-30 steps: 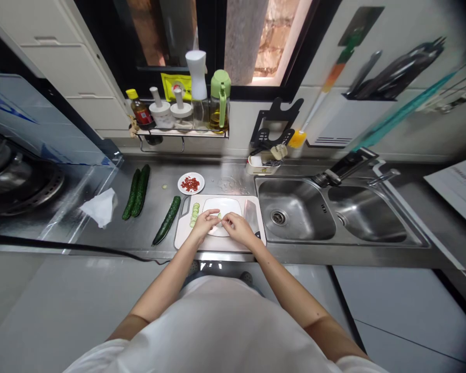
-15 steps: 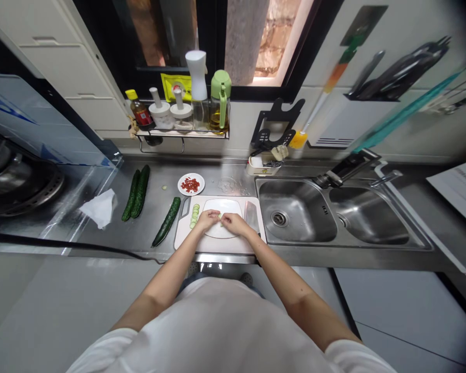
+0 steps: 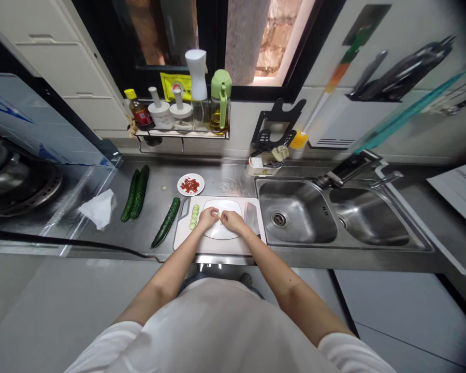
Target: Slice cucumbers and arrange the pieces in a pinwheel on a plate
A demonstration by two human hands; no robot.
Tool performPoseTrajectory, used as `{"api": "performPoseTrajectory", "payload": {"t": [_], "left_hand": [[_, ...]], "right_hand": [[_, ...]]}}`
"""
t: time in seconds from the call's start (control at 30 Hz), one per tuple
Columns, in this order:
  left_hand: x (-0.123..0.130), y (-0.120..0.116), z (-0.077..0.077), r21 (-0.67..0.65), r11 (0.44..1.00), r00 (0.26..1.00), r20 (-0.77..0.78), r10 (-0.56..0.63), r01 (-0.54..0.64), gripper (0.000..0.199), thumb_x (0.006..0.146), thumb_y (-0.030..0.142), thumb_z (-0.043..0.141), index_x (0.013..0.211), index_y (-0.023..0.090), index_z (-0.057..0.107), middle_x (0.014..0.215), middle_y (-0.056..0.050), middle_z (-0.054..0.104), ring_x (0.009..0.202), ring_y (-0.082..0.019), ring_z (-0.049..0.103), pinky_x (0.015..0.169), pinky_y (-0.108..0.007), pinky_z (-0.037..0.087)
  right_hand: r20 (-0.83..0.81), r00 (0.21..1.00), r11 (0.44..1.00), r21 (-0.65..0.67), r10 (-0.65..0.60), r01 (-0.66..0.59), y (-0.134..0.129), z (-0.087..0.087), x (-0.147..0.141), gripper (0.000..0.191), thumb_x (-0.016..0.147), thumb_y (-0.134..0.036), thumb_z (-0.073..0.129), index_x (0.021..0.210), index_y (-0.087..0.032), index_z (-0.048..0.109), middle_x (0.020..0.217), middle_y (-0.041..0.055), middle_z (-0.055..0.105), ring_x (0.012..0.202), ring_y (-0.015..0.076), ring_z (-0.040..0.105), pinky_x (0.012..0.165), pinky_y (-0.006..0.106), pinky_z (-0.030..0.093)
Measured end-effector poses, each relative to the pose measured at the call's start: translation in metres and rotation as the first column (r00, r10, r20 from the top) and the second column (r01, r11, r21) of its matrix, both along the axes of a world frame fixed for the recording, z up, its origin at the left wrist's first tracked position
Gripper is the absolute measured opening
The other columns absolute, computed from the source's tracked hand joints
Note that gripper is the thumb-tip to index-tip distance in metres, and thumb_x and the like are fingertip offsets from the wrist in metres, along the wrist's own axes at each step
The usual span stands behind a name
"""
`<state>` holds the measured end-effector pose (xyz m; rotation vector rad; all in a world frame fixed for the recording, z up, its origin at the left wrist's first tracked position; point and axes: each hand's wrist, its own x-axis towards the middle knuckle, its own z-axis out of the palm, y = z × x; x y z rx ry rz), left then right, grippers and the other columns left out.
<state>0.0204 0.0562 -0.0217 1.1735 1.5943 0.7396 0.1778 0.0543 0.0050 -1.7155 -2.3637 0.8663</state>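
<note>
Over a white plate (image 3: 222, 234) on the pale cutting board (image 3: 182, 241), my two hands meet with fingertips pinched. Small pale-green cucumber slices (image 3: 219, 216) show between them. My left hand (image 3: 207, 218) is closed on the slices from the left. My right hand (image 3: 232, 221), also closed, pinches them from the right; how many each holds I cannot tell. A row of overlapping cucumber slices (image 3: 194, 216) lies on the board beside my left hand. To the right of the plate lies a knife (image 3: 251, 215), its blade flat on the board.
Left of the board lie a dark green cucumber (image 3: 165, 223), two more cucumbers (image 3: 135, 192) and a crumpled white tissue (image 3: 98, 208). Behind the board stands a small plate (image 3: 180, 188) of chopped red pieces. A double sink (image 3: 299, 207) is at right, a seasoning rack (image 3: 182, 133) above.
My hands stay over the plate, with only slight finger movement around the cucumber slices. The view has shifted very slightly; the things on the counter lie as before.
</note>
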Motion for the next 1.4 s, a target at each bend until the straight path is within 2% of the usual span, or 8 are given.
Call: {"api": "performPoseTrajectory", "payload": {"t": [0.17,0.4,0.53,0.7,0.87,1.07,1.4], "left_hand": [[0.002,-0.002,0.004,0.095,0.995,0.99,-0.14,0.002,0.011,0.028,0.061,0.008,0.069,0.087,0.018,0.07,0.062,0.002,0.059,0.062,-0.013,0.052,0.066,-0.022,0.041],[0.004,-0.004,0.008,0.111,0.989,0.962,-0.266,-0.063,0.095,0.026,0.066,0.007,0.066,0.089,0.018,0.07,0.066,-0.001,0.061,0.068,-0.016,0.055,0.074,-0.025,0.042],[0.005,-0.005,0.008,0.116,0.988,0.959,-0.273,-0.072,0.107,0.026,0.068,0.008,0.066,0.091,0.019,0.069,0.066,0.0,0.061,0.067,-0.016,0.055,0.074,-0.025,0.042],[0.006,-0.005,0.008,0.118,0.978,0.919,-0.376,-0.115,0.171,0.026,0.072,0.01,0.063,0.095,0.018,0.069,0.071,-0.003,0.064,0.07,-0.017,0.057,0.073,-0.026,0.042],[0.008,-0.005,0.01,0.084,0.969,0.868,-0.469,-0.166,0.231,0.029,0.076,0.01,0.058,0.102,0.019,0.068,0.079,-0.003,0.066,0.076,-0.016,0.059,0.075,-0.025,0.042],[0.009,-0.003,0.011,0.081,0.961,0.825,-0.535,-0.181,0.264,0.031,0.08,0.012,0.054,0.107,0.019,0.066,0.085,-0.005,0.068,0.08,-0.017,0.06,0.077,-0.026,0.043],[0.009,0.002,0.012,0.113,0.95,0.81,-0.558,-0.181,0.29,0.028,0.083,0.017,0.054,0.109,0.019,0.065,0.094,-0.007,0.068,0.086,-0.018,0.061,0.081,-0.028,0.044]], "right_hand": [[0.041,0.999,0.999,0.024,-0.03,0.029,-0.005,-0.001,-0.005,0.015,0.09,-0.026,0.051,0.099,-0.021,0.061,0.086,0.0057,0.068,0.078,0.0171,0.06,0.062,0.023,0.032],[0.087,0.996,0.995,0.098,0.007,-0.016,-0.018,0.001,-0.004,0.02,0.093,-0.025,0.044,0.11,-0.023,0.055,0.102,0.0064,0.068,0.088,0.0189,0.062,0.067,0.026,0.034],[0.179,0.984,0.994,0.105,0.013,-0.032,-0.03,0.001,-0.006,0.024,0.096,-0.028,0.038,0.11,-0.022,0.057,0.101,0.0102,0.068,0.086,0.0208,0.063,0.069,0.028,0.037],[0.287,0.957,0.993,0.087,0.048,-0.076,-0.038,0.001,-0.009,0.03,0.099,-0.032,0.034,0.117,-0.021,0.055,0.099,0.0125,0.068,0.087,0.0215,0.065,0.073,0.029,0.039],[0.41,0.908,0.987,0.088,0.084,-0.131,-0.038,0.004,-0.012,0.039,0.1,-0.033,0.025,0.126,-0.02,0.05,0.101,0.0133,0.068,0.091,0.0219,0.065,0.077,0.03,0.041],[0.461,0.881,0.98,0.104,0.105,-0.171,-0.035,0.003,-0.015,0.04,0.101,-0.031,0.022,0.13,-0.019,0.046,0.098,0.014,0.068,0.088,0.0223,0.066,0.075,0.03,0.041],[0.506,0.857,0.976,0.12,0.097,-0.181,-0.025,0.0,-0.016,0.038,0.1,-0.027,0.024,0.131,-0.018,0.044,0.098,0.0158,0.068,0.088,0.0218,0.067,0.075,0.031,0.04]]}}
